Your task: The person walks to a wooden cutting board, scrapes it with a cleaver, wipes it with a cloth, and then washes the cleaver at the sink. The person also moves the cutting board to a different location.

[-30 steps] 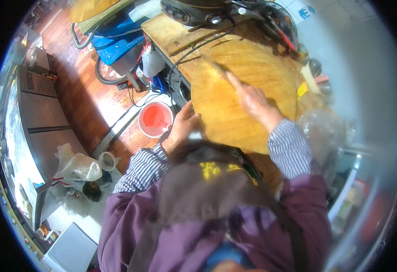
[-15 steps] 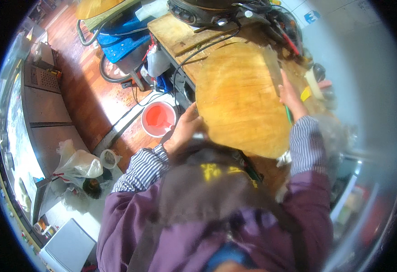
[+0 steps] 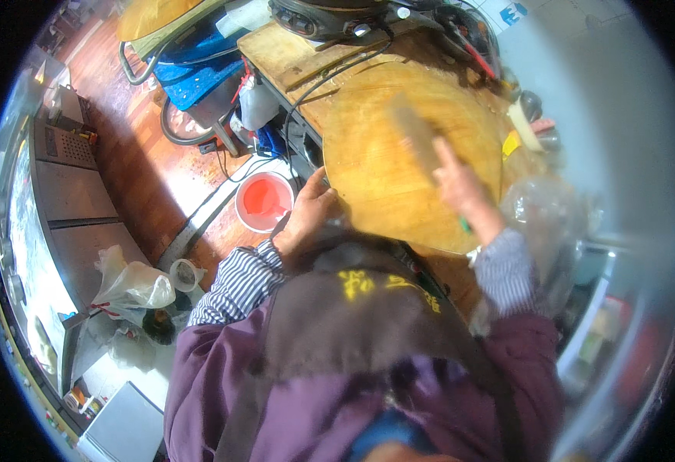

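A large round wooden cutting board [image 3: 384, 181] lies on the worktable in front of me. My left hand [image 3: 304, 219] grips its near left rim, the thumb along the edge and the other fingers partly hidden. My right hand [image 3: 463, 192] is over the board's right half, closed on a knife [image 3: 416, 135] with a broad flat blade. A bit of its green handle shows below the hand. The blade is smeared by motion and points toward the far left. Whether it touches the wood I cannot tell.
Left of the table, a white bucket [image 3: 264, 202] with a red inside stands on the floor. A black round appliance [image 3: 326, 17] with a cord is at the table's back. Yellow and pinkish items and a clear plastic bag [image 3: 542, 212] lie at the right, by the wall.
My right hand has swept the knife from the board's right edge leftward over its surface. The left hand keeps its hold on the rim. The whole view has shifted slightly.
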Demonstrator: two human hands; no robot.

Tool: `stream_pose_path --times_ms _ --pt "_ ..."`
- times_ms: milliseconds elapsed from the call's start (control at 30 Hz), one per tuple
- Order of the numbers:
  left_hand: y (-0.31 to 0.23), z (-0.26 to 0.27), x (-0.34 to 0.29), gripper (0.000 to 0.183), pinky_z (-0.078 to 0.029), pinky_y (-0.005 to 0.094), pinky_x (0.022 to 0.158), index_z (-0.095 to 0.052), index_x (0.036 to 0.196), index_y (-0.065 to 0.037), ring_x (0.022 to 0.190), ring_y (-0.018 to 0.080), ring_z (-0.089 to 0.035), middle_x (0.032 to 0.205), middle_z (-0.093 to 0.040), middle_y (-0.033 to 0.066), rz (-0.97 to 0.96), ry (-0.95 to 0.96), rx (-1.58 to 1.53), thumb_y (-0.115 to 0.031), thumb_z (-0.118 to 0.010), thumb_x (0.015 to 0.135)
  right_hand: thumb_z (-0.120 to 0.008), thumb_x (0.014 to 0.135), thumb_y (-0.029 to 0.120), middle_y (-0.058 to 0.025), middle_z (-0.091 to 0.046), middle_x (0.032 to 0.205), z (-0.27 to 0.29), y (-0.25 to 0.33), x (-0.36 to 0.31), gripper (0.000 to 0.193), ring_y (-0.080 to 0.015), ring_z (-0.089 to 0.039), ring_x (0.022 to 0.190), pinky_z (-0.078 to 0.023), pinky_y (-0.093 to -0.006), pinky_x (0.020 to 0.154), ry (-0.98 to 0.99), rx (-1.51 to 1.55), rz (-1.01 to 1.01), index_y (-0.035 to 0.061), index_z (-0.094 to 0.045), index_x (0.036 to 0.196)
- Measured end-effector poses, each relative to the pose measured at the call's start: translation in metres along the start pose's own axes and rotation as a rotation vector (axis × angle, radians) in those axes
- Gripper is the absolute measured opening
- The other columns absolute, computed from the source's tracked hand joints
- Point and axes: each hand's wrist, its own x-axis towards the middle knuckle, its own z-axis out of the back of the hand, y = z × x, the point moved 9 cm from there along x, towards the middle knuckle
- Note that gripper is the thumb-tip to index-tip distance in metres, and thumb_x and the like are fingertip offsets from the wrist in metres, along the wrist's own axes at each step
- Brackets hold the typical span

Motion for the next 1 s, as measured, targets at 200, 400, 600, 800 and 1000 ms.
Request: stream_pose_path --times_ms 200,400,600,800,1000 --pt "0.000 -0.002 0.000 0.047 -0.048 0.0238 0.069 -0.029 0.138 -0.002 0.084 0.0127 -0.058 0.114 -0.056 0.0084 -0.020 0.016 0.011 0.001 -0.038 0.092 -0.048 0.086 0.009 -0.0181 -0.061 0.075 0.052 -0.136 0.009 0.057 -0.0310 -0.060 0.064 -0.048 -0.0425 0.057 -0.174 0.068 -0.547 0.0210 -0.024 0.137" --pt "0.002 -0.001 0.001 0.044 -0.047 0.0224 0.068 -0.035 0.135 -0.003 0.083 0.0110 -0.058 0.115 -0.057 0.0066 -0.051 -0.048 -0.053 0.001 -0.038 0.092 -0.046 0.085 0.004 -0.0140 -0.058 0.067 -0.018 -0.009 0.004 0.063 -0.0291 -0.058 0.058 -0.047 -0.0413 0.053 0.016 -0.197 -0.001 0.0180 -0.019 0.140" --pt "0.001 0.000 0.002 0.044 -0.048 0.0224 0.070 -0.034 0.135 -0.003 0.085 0.0114 -0.058 0.116 -0.057 0.0073 -0.030 -0.041 -0.015 -0.002 -0.041 0.092 -0.044 0.087 0.007 -0.0137 -0.056 0.066 -0.035 0.077 -0.041 0.060 -0.0271 -0.058 0.055 -0.047 -0.0395 0.050 0.056 -0.110 0.273 0.0169 -0.019 0.141" --pt "0.007 0.004 -0.002 0.042 -0.050 0.0255 0.074 -0.035 0.133 -0.002 0.088 0.0145 -0.059 0.114 -0.057 0.0100 0.034 -0.035 0.024 0.000 -0.039 0.092 -0.042 0.091 0.009 -0.0113 -0.057 0.070 0.016 -0.093 -0.056 0.057 -0.0205 -0.054 0.052 -0.044 -0.0316 0.044 -0.145 0.485 -0.569 0.0206 -0.019 0.142" --pt "0.007 -0.001 0.001 0.039 -0.050 0.0325 0.083 -0.036 0.131 0.002 0.098 0.0229 -0.060 0.117 -0.056 0.0143 0.014 -0.008 -0.041 0.001 -0.038 0.092 -0.044 0.089 0.004 -0.0124 -0.056 0.066 0.004 -0.090 -0.061 0.062 -0.0225 -0.056 0.052 -0.046 -0.0350 0.044 -0.044 -0.002 -0.444 0.0170 -0.015 0.142"
